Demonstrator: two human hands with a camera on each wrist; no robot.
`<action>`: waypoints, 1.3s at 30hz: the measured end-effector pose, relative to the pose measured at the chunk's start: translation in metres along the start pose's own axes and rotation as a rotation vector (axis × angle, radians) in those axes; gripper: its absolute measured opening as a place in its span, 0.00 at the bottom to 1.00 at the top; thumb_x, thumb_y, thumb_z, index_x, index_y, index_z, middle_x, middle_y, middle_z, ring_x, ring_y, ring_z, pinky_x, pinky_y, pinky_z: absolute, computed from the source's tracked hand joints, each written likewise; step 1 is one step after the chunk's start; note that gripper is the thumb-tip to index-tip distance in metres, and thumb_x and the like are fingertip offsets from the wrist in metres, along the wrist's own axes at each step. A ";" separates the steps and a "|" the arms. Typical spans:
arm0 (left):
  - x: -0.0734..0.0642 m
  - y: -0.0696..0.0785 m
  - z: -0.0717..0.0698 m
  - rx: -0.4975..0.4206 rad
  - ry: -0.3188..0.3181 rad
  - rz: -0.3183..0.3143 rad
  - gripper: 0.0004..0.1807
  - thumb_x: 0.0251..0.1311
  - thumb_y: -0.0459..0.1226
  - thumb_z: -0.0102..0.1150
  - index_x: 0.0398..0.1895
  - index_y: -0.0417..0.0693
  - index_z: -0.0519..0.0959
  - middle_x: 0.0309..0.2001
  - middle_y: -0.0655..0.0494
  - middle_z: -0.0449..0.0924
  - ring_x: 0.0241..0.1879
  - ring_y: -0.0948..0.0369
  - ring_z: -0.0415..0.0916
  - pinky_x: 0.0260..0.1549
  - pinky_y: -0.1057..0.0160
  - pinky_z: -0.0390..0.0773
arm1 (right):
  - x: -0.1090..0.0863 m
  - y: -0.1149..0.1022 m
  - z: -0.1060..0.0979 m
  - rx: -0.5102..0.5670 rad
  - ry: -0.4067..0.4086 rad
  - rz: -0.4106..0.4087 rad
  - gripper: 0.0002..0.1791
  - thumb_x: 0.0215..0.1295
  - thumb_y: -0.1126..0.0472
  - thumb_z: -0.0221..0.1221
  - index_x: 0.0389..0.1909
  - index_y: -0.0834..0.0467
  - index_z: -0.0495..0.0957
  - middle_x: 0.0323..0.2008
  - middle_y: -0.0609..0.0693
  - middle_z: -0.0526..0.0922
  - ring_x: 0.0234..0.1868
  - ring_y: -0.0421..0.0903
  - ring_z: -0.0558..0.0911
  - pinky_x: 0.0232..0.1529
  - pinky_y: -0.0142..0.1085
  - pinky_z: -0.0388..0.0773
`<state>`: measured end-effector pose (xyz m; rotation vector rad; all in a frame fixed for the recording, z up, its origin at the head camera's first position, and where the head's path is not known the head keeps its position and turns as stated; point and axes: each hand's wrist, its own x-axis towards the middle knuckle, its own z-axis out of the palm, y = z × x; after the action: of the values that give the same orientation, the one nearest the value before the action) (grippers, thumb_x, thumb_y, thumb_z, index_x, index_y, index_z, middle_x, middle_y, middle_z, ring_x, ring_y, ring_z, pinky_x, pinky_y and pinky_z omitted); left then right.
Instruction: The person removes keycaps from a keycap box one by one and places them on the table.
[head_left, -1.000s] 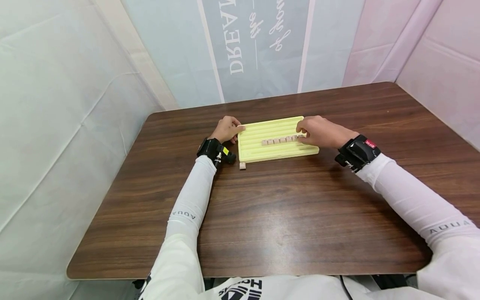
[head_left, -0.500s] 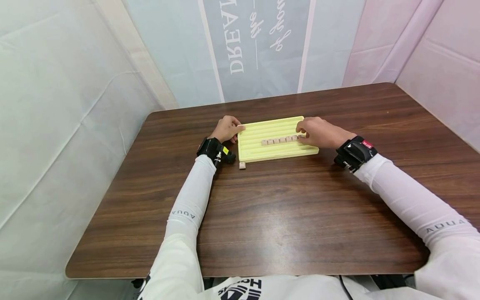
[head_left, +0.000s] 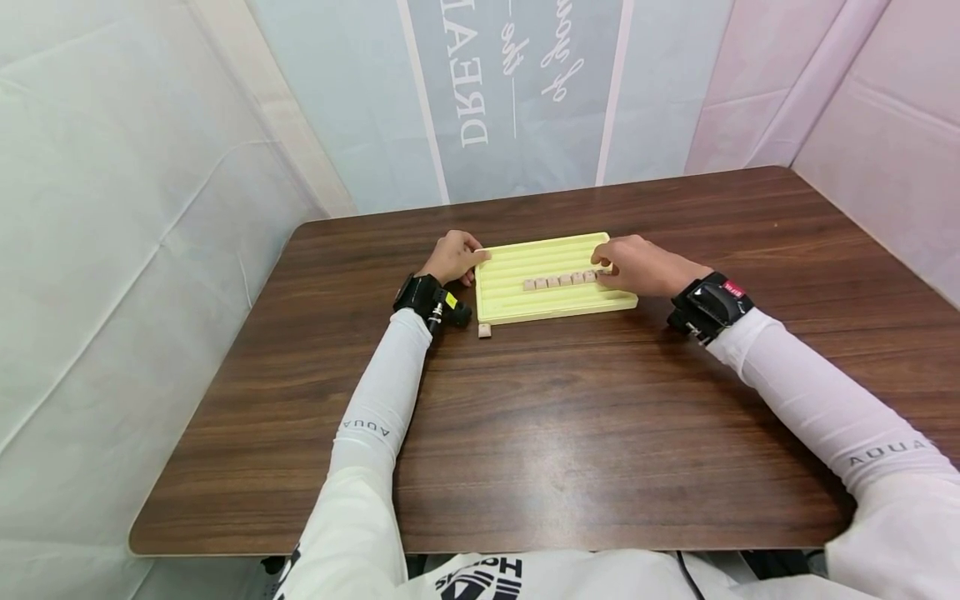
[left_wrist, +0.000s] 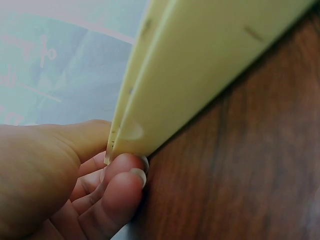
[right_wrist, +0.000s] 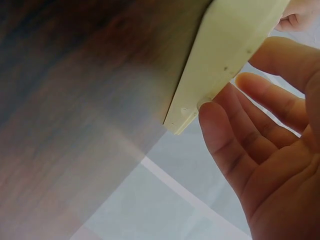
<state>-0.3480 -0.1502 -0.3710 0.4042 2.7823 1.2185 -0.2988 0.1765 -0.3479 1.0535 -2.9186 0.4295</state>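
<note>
A pale yellow ridged tray (head_left: pixel 510 304) lies on the wooden table, with a row of small beige blocks (head_left: pixel 558 281) along one groove. My left hand (head_left: pixel 452 258) grips the tray's left edge, thumb on the top rim and fingers bent against the side. Over the right end, my right hand (head_left: pixel 645 262) pinches the small beige block at the row's right end, mostly hidden by its fingertips in the head view. In the right wrist view its curled fingers (right_wrist: pixel 217 125) come close against the tray wall (right_wrist: pixel 215 55). Faint marks show on the blocks' tops.
One loose beige block (head_left: pixel 484 332) sits on the table just in front of the tray's near left corner. The brown wooden table (head_left: pixel 525 433) extends toward the body. Pale cloth sheets (head_left: pixel 555 108) hang behind the table and at both sides.
The right wrist and forearm have shifted slightly to the left, while the fingertips stay at the same end of the row. The left hand, tray and blocks hold their places.
</note>
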 end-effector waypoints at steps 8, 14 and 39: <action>-0.001 0.000 -0.001 0.008 -0.007 -0.008 0.17 0.67 0.42 0.56 0.49 0.38 0.76 0.19 0.55 0.76 0.12 0.64 0.73 0.17 0.64 0.80 | 0.000 -0.001 -0.001 0.013 -0.015 0.002 0.12 0.64 0.64 0.60 0.46 0.64 0.80 0.45 0.60 0.82 0.43 0.51 0.83 0.42 0.47 0.82; -0.001 0.000 -0.001 0.003 -0.010 -0.022 0.16 0.66 0.43 0.57 0.48 0.39 0.77 0.20 0.55 0.76 0.13 0.64 0.73 0.18 0.64 0.80 | 0.001 -0.002 -0.001 0.021 -0.020 0.010 0.15 0.64 0.64 0.60 0.51 0.64 0.78 0.45 0.59 0.83 0.44 0.51 0.83 0.42 0.45 0.81; 0.002 -0.001 -0.002 0.001 -0.009 -0.024 0.15 0.66 0.43 0.58 0.47 0.39 0.78 0.17 0.55 0.76 0.12 0.64 0.73 0.17 0.64 0.80 | 0.000 -0.001 -0.001 0.020 -0.033 0.015 0.03 0.65 0.64 0.59 0.34 0.60 0.80 0.32 0.52 0.78 0.32 0.43 0.74 0.33 0.36 0.72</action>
<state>-0.3507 -0.1513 -0.3704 0.3738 2.7722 1.2080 -0.2984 0.1763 -0.3465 1.0523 -2.9583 0.4468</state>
